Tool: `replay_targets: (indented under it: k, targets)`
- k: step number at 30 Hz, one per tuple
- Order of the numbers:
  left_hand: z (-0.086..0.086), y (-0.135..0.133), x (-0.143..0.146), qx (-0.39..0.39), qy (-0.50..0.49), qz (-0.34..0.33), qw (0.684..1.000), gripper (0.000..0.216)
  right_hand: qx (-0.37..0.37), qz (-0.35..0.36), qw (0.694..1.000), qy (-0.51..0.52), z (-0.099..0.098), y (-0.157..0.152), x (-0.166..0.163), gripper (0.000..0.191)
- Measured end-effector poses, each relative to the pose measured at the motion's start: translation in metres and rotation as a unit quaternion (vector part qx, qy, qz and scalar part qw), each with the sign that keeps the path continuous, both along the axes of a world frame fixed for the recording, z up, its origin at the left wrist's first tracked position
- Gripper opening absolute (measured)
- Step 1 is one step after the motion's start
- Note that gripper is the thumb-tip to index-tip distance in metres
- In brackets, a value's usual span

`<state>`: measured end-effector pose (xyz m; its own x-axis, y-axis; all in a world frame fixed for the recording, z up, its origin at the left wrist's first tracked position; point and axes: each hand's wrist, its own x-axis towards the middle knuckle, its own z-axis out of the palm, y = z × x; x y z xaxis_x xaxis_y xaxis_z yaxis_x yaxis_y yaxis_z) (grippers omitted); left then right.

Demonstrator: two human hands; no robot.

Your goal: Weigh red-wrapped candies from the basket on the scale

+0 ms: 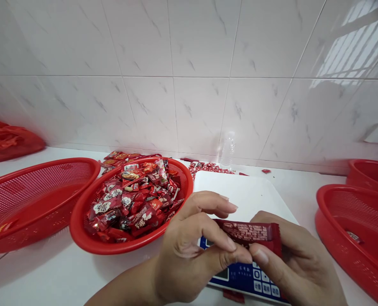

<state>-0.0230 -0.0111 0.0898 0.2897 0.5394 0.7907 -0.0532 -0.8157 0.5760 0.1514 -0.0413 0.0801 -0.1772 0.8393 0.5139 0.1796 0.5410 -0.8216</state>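
A dark red wrapped snack packet [251,230] with pale printing is held between both hands, over the front of a white scale. My left hand [198,250] pinches its left part between thumb and fingers, with the upper fingers lifted. My right hand [299,259] grips the right end, its thumb on the near side close to my left thumb. Below lies the scale's blue keypad [240,276], partly covered by the hands. The white scale plate [240,187] shows behind them. Left of my hands stands a red basket [80,231] full of red wrapped snacks [138,199].
Another red basket [80,168] stands at far left, beside a red plastic bag [13,138]. More red baskets [329,204] stand at right. Small red packets [208,168] and a clear plastic bottle [229,148] lie along the tiled wall. One red packet [233,295] pokes out under the scale.
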Motion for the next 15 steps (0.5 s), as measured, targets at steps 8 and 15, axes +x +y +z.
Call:
replay_targets:
  k: [8, 15]
  targets:
    - [0.000, 0.000, 0.002, -0.026, -0.014, -0.020, 0.999, 0.019, 0.009, -0.007, 1.000, -0.026, 0.001, -0.002, 0.001, 0.019]
    - [-0.001, 0.001, 0.000, -0.136, -0.019, -0.076, 0.988, 0.013, 0.018, -0.125, 0.981, -0.149, -0.005, 0.016, 0.013, 0.023]
